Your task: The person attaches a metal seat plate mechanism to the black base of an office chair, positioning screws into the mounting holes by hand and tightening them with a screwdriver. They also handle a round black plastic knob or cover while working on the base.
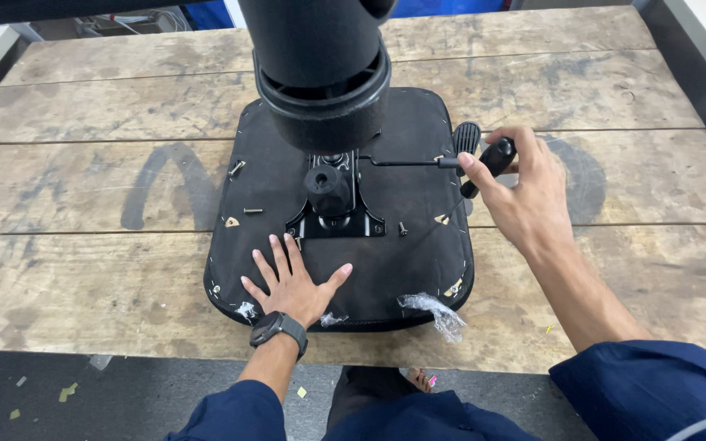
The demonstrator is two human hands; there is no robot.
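Worn wooden planks of the workbench (83,269) carry an upturned black seat cushion (418,253), its metal mechanism plate (338,214) seated at centre; loose screws (252,211) lie beside it, so fastening seems unfinished. Left hand (292,282) presses flat, fingers spread, on the near cushion. Right hand (520,192) closes around the black lever handle (492,162) at right.

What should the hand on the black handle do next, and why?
Probably tip the black lever handle a little. The right hand already wraps it, the thin rod runs from it to the metal mechanism plate, and the left hand lies flat on the upturned seat, steadying it. Loose screws lie nearby.
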